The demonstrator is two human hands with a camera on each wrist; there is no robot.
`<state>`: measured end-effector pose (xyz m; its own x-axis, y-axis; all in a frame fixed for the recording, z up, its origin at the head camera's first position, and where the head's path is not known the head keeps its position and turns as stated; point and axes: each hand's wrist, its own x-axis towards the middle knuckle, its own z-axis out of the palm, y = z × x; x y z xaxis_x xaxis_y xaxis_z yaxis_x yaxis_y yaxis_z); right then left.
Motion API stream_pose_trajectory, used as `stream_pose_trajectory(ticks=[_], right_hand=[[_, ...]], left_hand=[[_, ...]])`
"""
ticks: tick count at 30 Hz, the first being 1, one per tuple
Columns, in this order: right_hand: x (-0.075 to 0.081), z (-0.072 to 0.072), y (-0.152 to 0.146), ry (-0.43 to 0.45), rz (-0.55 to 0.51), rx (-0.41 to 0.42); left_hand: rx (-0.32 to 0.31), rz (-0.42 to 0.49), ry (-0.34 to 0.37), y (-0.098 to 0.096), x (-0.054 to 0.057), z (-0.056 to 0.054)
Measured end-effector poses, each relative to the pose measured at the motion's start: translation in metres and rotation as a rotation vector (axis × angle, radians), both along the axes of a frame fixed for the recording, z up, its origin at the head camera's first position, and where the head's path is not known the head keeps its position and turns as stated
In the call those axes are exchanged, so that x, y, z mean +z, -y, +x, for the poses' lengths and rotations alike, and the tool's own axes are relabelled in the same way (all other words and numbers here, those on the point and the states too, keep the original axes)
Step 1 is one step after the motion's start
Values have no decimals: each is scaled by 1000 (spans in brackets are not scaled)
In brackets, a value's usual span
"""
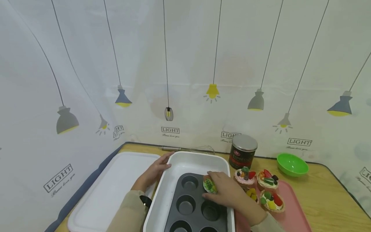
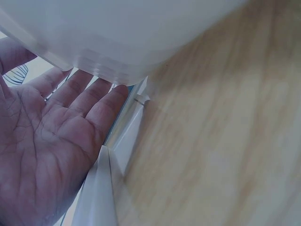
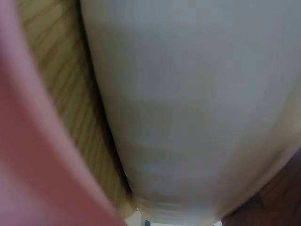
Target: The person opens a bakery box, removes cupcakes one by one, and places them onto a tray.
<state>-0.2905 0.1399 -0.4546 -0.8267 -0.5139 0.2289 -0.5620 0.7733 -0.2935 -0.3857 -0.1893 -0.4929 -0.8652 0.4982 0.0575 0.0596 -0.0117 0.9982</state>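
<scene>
In the head view my right hand (image 1: 227,190) grips a cupcake (image 1: 210,185) with a green and yellow top, over the upper right cup of a dark muffin pan (image 1: 199,190). That cup is hidden by the hand and cupcake. The pan sits inside a white tub (image 1: 156,206); its other visible cups hold nothing. At the tub's upper left side is my left hand (image 1: 155,169). The left wrist view shows its palm (image 2: 51,127) with fingers nearly straight, fingertips against the tub's outer side. Only the tub's wall (image 3: 188,113) and a pink edge fill the right wrist view, not the hand.
Several fruit-topped cupcakes (image 1: 272,200) stand on a pink tray (image 1: 292,203) to the right. Behind them are an espresso tin (image 1: 242,154) and a green bowl (image 1: 292,165). A whisk (image 1: 185,149) lies behind the tub. A white board or lid (image 1: 113,190) lies left.
</scene>
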Motion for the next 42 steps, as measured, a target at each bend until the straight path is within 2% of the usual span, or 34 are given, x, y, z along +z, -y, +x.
stream_pose_trajectory(ticks=[6,12,25,33,42], right_hand=[[1,4,0,-84,66,-34],[6,2,0,-120,124,-44],[2,3,-1,-92,63,15],[1,3,-1,-115,32,52],[-1,2,1,-96,-38,62]], left_hand=[[-1,-6,2,-2,2,0],[-14,-8,-12,-1,6,-4],[-10,-20,-11,-1,-1,-4],[-1,-10,2,-2,-2,-6],[13,-47,-2,-1,-2,-2]])
